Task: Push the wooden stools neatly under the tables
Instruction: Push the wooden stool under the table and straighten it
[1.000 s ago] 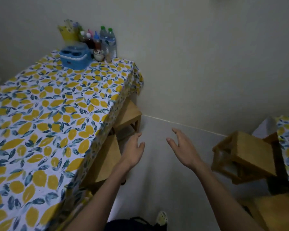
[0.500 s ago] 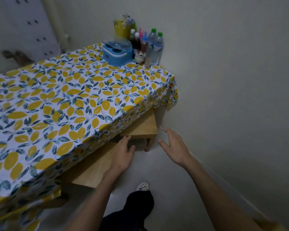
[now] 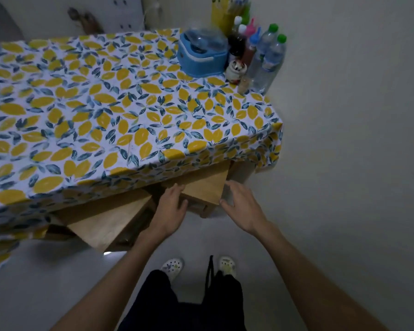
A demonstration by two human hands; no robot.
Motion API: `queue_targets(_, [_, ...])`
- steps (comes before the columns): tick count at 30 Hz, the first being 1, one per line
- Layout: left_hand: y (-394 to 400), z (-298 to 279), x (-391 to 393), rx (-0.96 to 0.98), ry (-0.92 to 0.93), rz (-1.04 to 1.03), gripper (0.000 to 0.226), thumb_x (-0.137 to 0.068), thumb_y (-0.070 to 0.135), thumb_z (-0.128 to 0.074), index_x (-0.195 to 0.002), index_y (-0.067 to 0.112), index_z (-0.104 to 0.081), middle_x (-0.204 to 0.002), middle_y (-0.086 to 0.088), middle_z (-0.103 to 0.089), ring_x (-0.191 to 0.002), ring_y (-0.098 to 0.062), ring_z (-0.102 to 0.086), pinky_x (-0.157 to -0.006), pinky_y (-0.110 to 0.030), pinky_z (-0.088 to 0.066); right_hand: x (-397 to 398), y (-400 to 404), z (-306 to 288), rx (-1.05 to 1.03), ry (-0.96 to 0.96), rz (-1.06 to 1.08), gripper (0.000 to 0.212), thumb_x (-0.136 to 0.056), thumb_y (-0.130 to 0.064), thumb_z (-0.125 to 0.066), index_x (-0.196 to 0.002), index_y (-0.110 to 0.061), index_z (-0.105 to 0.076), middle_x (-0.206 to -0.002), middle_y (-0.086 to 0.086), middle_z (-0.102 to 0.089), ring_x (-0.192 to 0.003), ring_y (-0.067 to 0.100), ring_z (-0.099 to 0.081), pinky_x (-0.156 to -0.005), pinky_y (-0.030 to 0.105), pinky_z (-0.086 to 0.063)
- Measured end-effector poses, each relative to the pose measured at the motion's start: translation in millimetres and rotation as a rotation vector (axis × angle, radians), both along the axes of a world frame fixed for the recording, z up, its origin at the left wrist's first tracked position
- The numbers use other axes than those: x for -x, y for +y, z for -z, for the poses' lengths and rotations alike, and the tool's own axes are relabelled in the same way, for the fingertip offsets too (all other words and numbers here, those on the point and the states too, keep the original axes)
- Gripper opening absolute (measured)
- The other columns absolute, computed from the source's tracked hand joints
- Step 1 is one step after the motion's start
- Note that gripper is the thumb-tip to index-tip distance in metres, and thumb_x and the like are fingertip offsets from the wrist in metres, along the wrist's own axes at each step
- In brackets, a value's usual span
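Closest in, two pale perforated clogs (image 3: pixel 173 265) stand on the grey floor, square to the long table under the lemon-and-leaf printed cloth (image 3: pixel 120 111), so the person faces its near edge. Just ahead of the clogs, both arms reach for the table's right-hand end. The left hand (image 3: pixel 171 206) lies flat, fingers loosely together, on the near left corner of the square light-wood stool (image 3: pixel 204 187), while the right hand (image 3: pixel 240 206) is spread open with the thumb at the stool's near right corner; neither is clamped round anything. My read is that bracketing both corners lets the push go in straight rather than skewing the stool. That stool sits partly beneath the cloth's hanging hem, its front still jutting out. Left of it along the same edge, a second light-wood stool (image 3: pixel 105 223) sticks out further, corner first, and looks to need squaring too. At the table's far right corner, a blue plastic lidded box (image 3: pixel 201 58) and clustered clear bottles with green caps (image 3: pixel 268 60) stand against the wall, clear of the working edge.
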State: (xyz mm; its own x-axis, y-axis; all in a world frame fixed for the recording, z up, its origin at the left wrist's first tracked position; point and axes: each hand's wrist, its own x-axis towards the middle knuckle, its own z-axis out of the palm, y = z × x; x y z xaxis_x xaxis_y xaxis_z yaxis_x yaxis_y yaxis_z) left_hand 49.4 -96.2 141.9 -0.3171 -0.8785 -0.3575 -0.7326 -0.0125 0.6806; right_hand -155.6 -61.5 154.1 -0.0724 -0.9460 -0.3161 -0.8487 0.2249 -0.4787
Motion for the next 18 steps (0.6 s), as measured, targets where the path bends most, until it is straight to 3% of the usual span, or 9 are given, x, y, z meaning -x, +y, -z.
queue_targets(5, [-12,64,33,-0.038,-0.152,-0.057,0.051,-0.093,0.021,-0.048,-0.142,0.013,-0.036,-0.153,-0.014,-0.029,-0.142,-0.037,-0.024,-0.115,-0.052,-0.024,50,-32,54,-0.065,-0.004,-0.241,0.059,-0.094,-0.035,-0.052,-0.145,-0.014,-0.033,-0.148,0.006,-0.037,-0.134,0.028,-0.033,-0.106,0.04,-0.033])
queue_targets(12, [-20,172,68,-0.046,-0.243,-0.12,0.056,-0.097,0.018,-0.04,-0.149,0.018,-0.019,-0.16,-0.004,-0.011,-0.148,-0.024,-0.005,-0.12,-0.046,-0.01,89,-66,186,-0.088,-0.039,-0.321,0.061,-0.093,-0.032,-0.055,-0.147,-0.014,-0.031,-0.153,0.005,-0.031,-0.138,0.024,-0.028,-0.11,0.035,-0.03])
queue_targets(18, [-61,287,61,0.131,-0.317,-0.071,0.057,-0.096,0.011,-0.039,-0.149,0.021,-0.019,-0.16,-0.003,-0.006,-0.148,-0.018,0.002,-0.118,-0.039,0.001,72,-83,315,-0.057,-0.056,-0.256,0.07,-0.091,-0.038,-0.058,-0.149,-0.017,-0.025,-0.16,0.006,-0.014,-0.145,0.027,-0.012,-0.115,0.044,-0.023])
